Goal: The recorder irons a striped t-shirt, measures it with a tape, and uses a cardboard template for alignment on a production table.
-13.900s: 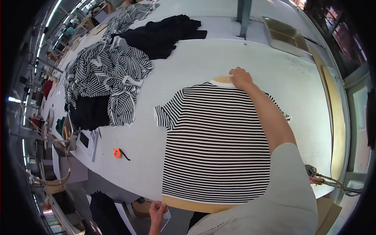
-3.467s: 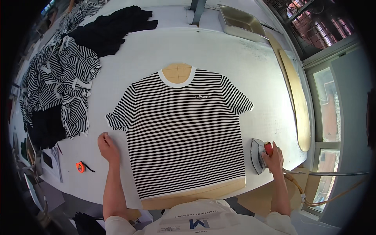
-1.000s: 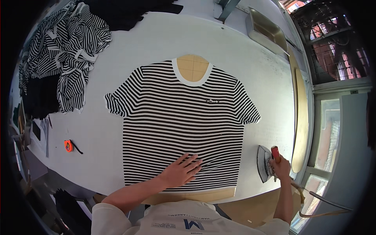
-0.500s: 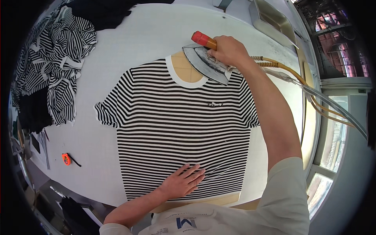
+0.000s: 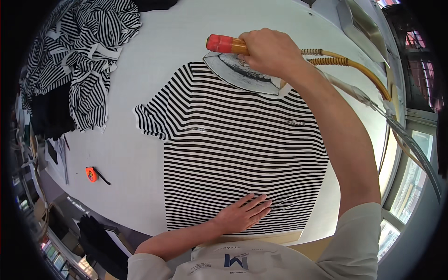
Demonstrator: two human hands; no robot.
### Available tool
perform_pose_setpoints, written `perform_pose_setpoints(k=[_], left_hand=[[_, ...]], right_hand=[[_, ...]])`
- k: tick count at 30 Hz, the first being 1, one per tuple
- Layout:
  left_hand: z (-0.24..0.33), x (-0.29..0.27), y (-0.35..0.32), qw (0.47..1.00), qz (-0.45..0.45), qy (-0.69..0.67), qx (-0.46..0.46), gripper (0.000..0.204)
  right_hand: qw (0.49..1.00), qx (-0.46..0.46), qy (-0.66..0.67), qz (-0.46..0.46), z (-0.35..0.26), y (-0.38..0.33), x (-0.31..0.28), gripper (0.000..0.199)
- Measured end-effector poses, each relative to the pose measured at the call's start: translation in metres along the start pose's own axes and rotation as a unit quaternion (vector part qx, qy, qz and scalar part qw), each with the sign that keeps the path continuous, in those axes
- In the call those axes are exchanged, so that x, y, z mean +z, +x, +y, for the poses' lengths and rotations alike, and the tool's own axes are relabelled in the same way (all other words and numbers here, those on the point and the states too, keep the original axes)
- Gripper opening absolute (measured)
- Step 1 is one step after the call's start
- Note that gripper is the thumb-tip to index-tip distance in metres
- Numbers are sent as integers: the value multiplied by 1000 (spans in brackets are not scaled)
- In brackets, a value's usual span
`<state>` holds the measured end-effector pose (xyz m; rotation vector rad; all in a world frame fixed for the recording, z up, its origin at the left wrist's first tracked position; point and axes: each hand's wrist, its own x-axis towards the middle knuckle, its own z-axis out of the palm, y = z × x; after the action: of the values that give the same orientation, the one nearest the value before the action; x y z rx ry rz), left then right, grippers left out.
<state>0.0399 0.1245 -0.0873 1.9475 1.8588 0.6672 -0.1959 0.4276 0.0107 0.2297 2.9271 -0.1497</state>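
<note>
A black-and-white striped short-sleeved T-shirt (image 5: 242, 158) lies spread on the white table. My right hand (image 5: 271, 52) is wrapped round the handle of a steam iron (image 5: 233, 70), whose grip is brown with a red end. The iron lies across the shirt's neckline and hides most of the white collar. My left hand (image 5: 244, 215) rests flat on the lower part of the shirt, fingers apart. Below the hem shows the edge of a tan board (image 5: 275, 238). My right forearm covers the shirt's right sleeve.
Crumpled striped garments (image 5: 88, 70) are heaped at the far left, with black cloth (image 5: 51, 109) beside them. An orange tape measure (image 5: 91, 174) lies left of the shirt. Yellow hoses (image 5: 364, 70) run from the iron toward the right. A metal tray (image 5: 361, 28) stands at the far right.
The iron has moved left across the neckline with my right hand, covering the collar opening. My left hand stays flat on the shirt. The whole view has shifted, so things appear farther right.
</note>
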Motion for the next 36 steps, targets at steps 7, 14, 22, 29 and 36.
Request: perform_pose_setpoints(k=[7, 14, 22, 29, 36], left_hand=[[4, 5, -7, 998, -13, 41, 40, 49], [9, -3, -28, 991, -76, 61, 95, 51], [16, 1, -28, 968, -147, 57, 197, 48], [27, 3, -27, 956, -179, 12, 231, 43], [29, 22, -53, 967, -88, 47, 235, 36]], right_hand=[[993, -110, -17, -24, -48, 1, 6, 15], [998, -23, -26, -45, 18, -107, 4, 14], [988, 127, -15, -89, 41, -258, 29, 27], [942, 323, 93, -6, 83, -369, 65, 35], [974, 217, 62, 6, 27, -317, 70, 25]])
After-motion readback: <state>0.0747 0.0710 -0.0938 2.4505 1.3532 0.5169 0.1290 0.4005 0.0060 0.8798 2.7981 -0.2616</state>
